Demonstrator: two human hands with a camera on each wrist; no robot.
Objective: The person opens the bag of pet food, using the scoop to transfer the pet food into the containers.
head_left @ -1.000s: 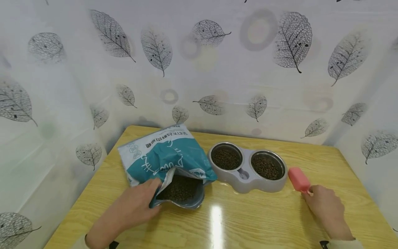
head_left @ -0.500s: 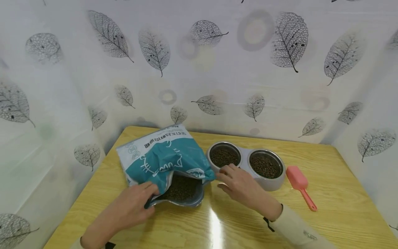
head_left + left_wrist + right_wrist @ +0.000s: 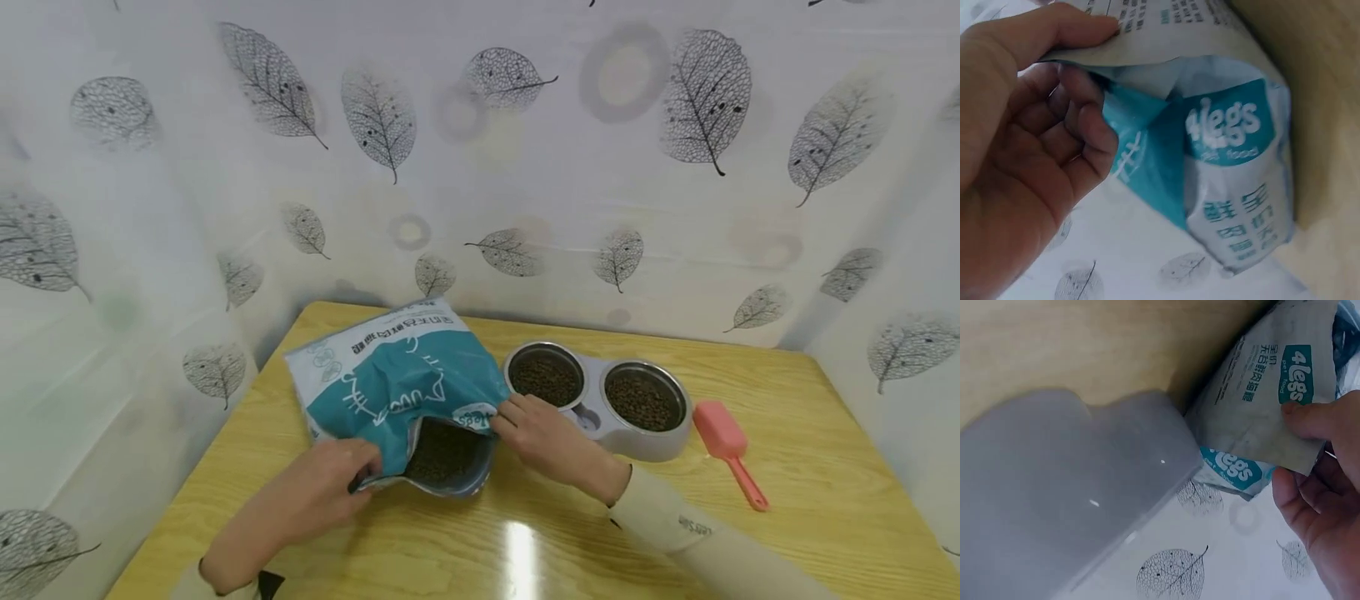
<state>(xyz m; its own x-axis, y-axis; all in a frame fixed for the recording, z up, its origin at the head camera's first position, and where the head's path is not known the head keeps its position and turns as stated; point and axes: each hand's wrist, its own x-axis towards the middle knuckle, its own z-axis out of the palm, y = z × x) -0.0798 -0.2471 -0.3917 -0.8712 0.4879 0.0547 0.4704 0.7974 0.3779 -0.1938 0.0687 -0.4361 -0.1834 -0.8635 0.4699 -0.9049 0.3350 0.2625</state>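
Observation:
A teal and white pet food bag [image 3: 427,375] lies on the table at the left, its open mouth facing me with brown kibble [image 3: 442,452] inside. My left hand [image 3: 318,492] pinches the left corner of the mouth; in the left wrist view its thumb [image 3: 1079,28] lies on the bag's edge with the fingers curled behind. At the right corner, my right hand [image 3: 551,442] pinches the bag between thumb and fingers, as the right wrist view shows. The pink scoop [image 3: 723,433] rests on the table, touched by neither hand.
Right of the bag stands a grey double feeder [image 3: 637,446]; both of its metal bowls hold kibble. The wooden table [image 3: 420,550] backs onto a leaf-patterned curtain [image 3: 525,167], which also hangs at both sides.
My right hand has let go of the scoop, moved left past the feeder and taken hold of the bag's right corner. The left hand stays at the left corner.

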